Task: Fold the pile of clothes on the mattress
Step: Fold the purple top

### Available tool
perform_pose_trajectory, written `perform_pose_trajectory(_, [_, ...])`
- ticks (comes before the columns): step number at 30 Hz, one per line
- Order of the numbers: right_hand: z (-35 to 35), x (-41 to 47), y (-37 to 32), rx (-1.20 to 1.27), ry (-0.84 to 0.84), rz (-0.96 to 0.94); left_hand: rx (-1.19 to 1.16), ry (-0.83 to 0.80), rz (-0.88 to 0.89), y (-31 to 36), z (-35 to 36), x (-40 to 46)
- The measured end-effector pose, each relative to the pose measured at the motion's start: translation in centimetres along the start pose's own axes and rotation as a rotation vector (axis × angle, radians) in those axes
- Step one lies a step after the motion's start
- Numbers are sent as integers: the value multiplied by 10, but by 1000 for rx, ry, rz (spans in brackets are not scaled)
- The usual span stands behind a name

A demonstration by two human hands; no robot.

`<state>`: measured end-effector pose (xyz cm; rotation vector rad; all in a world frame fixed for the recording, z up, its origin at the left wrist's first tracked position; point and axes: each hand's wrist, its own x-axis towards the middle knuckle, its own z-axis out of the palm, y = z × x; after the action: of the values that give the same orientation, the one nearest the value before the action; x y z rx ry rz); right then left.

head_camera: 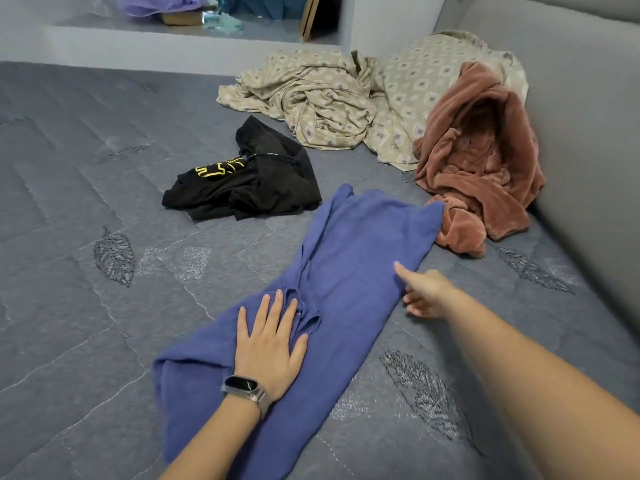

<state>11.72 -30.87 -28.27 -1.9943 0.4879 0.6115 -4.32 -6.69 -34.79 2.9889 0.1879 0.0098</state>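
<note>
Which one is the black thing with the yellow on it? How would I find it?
Look at the grey quilted mattress, past the long blue garment under the left hand. The crumpled black garment lies beyond it, left of the fuzzy pink robe. It alone is black with yellow print.

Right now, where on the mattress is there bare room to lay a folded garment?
Left of the blue garment and black clothes, the mattress is bare. The far right is crowded: patterned sheet, pink robe.
</note>
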Motion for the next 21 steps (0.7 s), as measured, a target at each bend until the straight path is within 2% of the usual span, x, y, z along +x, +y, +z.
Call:
perform_pose_trajectory(2, [-23,40,-20,-11,384,-133,16,60,14,-2,8,0])
perform_pose_trajectory(3, [-29,55,-26,-28,459,-158,20,78,17,-3,12,0])
perform_pose_trajectory(10, [-18,107,-58,109,421,-173,72,196,36,-1,28,5])
perform_pose_trajectory(13, [-2,106,-72,146,383,-249,72,204,34,-2,30,5])
perform_pose_trajectory(15, [8,92,-80,244,353,-357,58,188,28,-2,28,5])
perform_pose_trajectory(17, [19,59,-87,284,254,-540,37,186,40,-3,24,3])
perform_pose_trajectory(19, [28,26,-86,253,131,-712,-126,193,64,-7,20,-2])
perform_pose_trajectory(21, [38,-10,-79,135,21,-826,-594,201,-20,-7,4,-5])
